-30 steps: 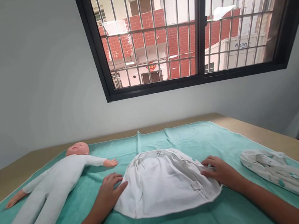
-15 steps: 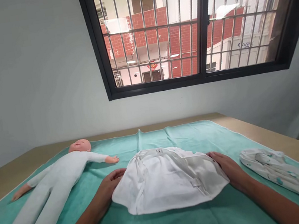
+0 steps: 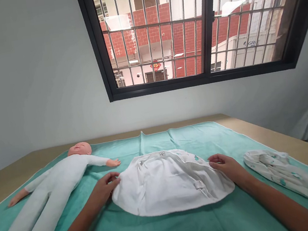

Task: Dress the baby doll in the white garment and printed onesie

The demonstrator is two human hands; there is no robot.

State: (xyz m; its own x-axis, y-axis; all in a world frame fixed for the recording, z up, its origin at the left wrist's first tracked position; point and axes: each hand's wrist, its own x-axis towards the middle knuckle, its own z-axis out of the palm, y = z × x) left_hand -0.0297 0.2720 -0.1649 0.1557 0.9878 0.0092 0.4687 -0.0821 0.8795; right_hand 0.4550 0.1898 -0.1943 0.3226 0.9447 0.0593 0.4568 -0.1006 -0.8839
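Observation:
A white baby garment [image 3: 167, 183] lies spread on a teal blanket [image 3: 165, 229] in front of me. My left hand [image 3: 103, 188] curls its fingers round the garment's left edge and pinches the cloth. At the garment's right edge my right hand [image 3: 227, 168] does the same, fingertips closed on the fabric. A baby doll [image 3: 51, 185] in a white suit lies on its back to the left, one arm stretched toward the garment.
A second white garment with teal prints [image 3: 287, 178] lies crumpled at the right of the blanket. The blanket covers a wooden table [image 3: 263, 130] set against a grey wall under a barred window [image 3: 187, 29].
Both hands shifted from lying on top of the garment to gripping its left and right edges. The garment has been pulled flatter and slightly away from me.

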